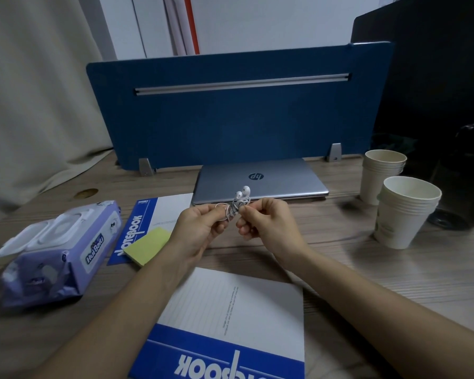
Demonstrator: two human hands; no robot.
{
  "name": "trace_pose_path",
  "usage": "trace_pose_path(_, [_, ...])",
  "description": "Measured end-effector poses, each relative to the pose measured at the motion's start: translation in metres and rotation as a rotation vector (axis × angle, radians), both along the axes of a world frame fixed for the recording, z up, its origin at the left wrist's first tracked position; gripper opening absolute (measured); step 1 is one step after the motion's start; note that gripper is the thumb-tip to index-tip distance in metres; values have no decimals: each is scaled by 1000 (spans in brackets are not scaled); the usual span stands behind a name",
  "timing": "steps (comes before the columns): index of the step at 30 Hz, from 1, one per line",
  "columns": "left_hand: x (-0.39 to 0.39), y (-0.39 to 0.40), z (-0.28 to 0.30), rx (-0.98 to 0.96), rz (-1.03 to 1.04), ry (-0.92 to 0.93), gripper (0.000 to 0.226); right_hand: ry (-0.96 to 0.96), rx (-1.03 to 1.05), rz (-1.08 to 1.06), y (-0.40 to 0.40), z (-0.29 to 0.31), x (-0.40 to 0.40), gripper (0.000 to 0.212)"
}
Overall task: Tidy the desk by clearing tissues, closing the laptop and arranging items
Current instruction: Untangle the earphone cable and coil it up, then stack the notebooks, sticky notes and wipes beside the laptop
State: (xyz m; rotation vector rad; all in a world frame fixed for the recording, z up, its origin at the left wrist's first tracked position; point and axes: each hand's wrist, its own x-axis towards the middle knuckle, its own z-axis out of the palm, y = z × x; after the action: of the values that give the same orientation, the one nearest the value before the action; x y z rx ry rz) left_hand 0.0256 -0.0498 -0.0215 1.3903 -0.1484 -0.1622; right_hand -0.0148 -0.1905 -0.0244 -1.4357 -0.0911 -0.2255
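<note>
In the middle of the frame we see two hands held up over the wooden surface [367,269]. The left hand [200,228] and the right hand [266,222] are close together. Between them is a small bundle of white earphones [237,205]. The cord is wound into a little loop, and the two white buds stick up at the top. The left grip is curled tight on the left side of the bundle. The right grip has its fingers curled too, and its fingertips pinch the cord on the right side.

Just behind the hands, a silver laptop [260,180] lies flat with its lid closed. Behind it stands a blue divider [230,119].

At the left of the frame is a purple pack of wipes [60,255] with its white flap open. Beside it, to the right, lies a blue and white notebook [145,214], and a yellow pad of sticky notes [148,246] rests on top of it. A second notebook [230,324] lies at the bottom of the frame, under the arms.

At the right stand two stacks of paper cups [402,212], close to each other.
</note>
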Motion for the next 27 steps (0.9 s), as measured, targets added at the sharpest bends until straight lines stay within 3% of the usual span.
trace_pose_path(12, [7,-2,-2,33,14,-17,14,25,-8,-47,-11,-2,7,18])
trace_pose_path(17, [12,5,-12,345,127,-178,8,137,-67,-104,-34,0,12,2])
trace_pose_path(22, [12,7,-16,738,145,-355,3,192,-116,-239,-52,-2,19,11])
trace_pose_path(27, [12,5,-15,886,122,-445,14,190,-144,-259,-52,-9,24,16])
